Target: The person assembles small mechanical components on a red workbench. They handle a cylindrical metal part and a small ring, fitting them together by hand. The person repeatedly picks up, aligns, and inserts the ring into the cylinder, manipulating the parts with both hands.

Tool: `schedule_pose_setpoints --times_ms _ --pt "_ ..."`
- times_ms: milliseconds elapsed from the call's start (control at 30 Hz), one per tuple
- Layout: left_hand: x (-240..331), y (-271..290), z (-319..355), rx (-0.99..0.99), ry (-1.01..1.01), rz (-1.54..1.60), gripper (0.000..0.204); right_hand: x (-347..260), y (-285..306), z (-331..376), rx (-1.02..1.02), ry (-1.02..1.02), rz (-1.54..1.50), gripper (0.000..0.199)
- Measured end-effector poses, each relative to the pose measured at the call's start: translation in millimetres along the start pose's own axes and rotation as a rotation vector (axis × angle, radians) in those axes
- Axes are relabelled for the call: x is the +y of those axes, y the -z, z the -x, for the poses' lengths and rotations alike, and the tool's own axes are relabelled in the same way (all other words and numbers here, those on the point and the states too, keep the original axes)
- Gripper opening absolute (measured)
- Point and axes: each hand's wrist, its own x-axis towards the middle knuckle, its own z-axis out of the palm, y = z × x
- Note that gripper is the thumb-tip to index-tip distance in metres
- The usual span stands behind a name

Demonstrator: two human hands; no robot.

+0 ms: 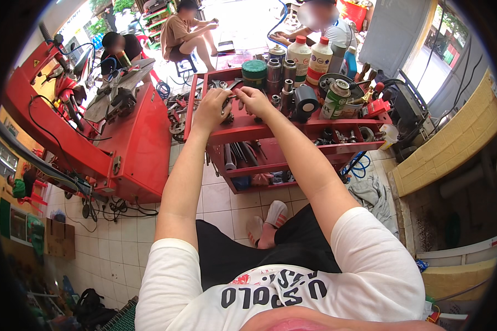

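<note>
Both of my arms reach forward over the top tray of a red tool cart (315, 130). My left hand (211, 110) is closed, its fingers curled round a small dark metal part (233, 97) too small to name. My right hand (253, 101) meets it from the right, thumb and fingers pinched at the same spot; what they grip is mostly hidden. Just beyond my hands stands a green-lidded tub (254, 71). Right of my right hand are metal sockets (287, 95) and a dark cylinder (305, 102) lying with its round end toward me.
Red-capped bottles (320, 59) and a green-and-white spray can (336, 99) crowd the cart's right side. A large red machine (138, 143) stands to the left, cables on the tiles beside it. People sit at the far side. A yellow ledge (453, 135) runs along the right.
</note>
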Motion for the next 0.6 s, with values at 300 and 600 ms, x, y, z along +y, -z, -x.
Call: schedule_pose_setpoints --times_ms 300,600 --pt "-1.5 2.0 2.4 0.003 -0.024 -0.005 0.024 -2.6 -2.7 0.6 0.016 -0.029 -0.121 0.033" --pt "-4.2 1.9 5.3 -0.021 0.034 0.027 0.036 -4.4 -4.5 1.1 0.018 -0.026 -0.14 0.031"
